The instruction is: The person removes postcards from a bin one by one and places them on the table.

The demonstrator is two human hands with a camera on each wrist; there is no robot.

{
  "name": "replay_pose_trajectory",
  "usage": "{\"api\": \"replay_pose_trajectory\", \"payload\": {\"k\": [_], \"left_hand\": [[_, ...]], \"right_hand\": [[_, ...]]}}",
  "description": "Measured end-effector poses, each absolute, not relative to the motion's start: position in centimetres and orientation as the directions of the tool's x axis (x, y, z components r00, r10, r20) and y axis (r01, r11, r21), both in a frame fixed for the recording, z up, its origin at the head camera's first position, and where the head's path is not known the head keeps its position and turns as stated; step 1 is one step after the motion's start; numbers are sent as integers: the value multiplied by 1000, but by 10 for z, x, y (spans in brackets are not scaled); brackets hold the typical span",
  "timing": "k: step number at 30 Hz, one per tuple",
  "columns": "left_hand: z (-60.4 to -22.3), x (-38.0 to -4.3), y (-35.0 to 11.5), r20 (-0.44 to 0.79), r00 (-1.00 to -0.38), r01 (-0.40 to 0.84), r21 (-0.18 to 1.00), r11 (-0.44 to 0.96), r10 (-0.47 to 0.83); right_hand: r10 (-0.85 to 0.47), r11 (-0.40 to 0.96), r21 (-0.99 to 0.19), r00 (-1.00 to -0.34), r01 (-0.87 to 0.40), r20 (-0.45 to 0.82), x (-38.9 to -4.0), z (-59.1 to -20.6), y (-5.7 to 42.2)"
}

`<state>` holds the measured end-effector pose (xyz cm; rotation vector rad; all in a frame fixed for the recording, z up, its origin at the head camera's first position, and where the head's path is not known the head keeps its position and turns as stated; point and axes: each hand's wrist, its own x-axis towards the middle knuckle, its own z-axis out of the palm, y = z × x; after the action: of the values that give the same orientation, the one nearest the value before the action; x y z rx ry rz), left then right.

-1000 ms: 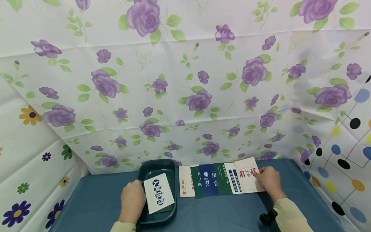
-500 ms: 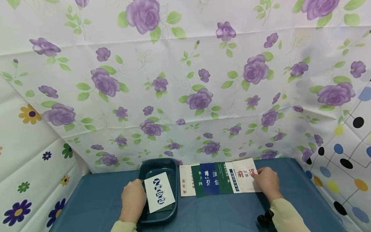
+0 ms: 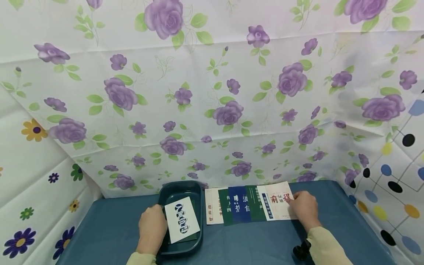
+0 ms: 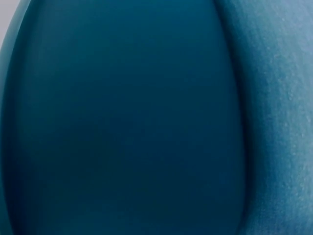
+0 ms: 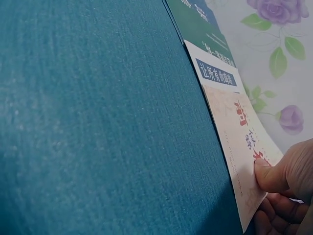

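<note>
My left hand (image 3: 153,225) grips the left rim of a dark teal plastic tray (image 3: 201,235). In the left wrist view the tray's smooth wall (image 4: 132,117) fills most of the frame, and no fingers show there. A white card (image 3: 182,220) with dark blue lettering lies tilted in the tray, over a green one. With thumb on top and fingers beneath, my right hand (image 3: 306,209) pinches the right edge of a cream card (image 5: 230,132) with red characters. That card's left side overlaps a white card (image 5: 215,72) with a blue label, at the right end of an overlapping row.
Green and blue cards (image 3: 240,209) continue the row leftward to pale cards (image 3: 212,217) beside the tray. The row lies along the back of a blue-covered table (image 3: 248,244), against a floral curtain (image 3: 198,110). A dotted curtain (image 3: 397,198) borders the right side.
My right hand has slid the cream card slightly left, so it covers more of the white card with the blue label. My left hand stays on the tray.
</note>
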<state>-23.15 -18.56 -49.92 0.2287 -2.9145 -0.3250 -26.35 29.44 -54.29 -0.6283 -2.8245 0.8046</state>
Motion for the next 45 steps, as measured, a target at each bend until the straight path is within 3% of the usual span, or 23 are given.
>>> {"api": "replay_pose_trajectory", "payload": {"k": [32, 37, 45], "left_hand": [[-501, -232, -187, 176, -968, -139, 228, 964, -181], [-500, -232, -186, 196, -964, -135, 222, 966, -179], [-500, -232, -185, 191, -965, -135, 220, 966, -179]], "right_hand": [[442, 758, -596, -881, 266, 168, -259, -544, 296], [421, 777, -595, -872, 205, 249, -260, -528, 282], [259, 815, -580, -886, -14, 384, -264, -492, 225]]}}
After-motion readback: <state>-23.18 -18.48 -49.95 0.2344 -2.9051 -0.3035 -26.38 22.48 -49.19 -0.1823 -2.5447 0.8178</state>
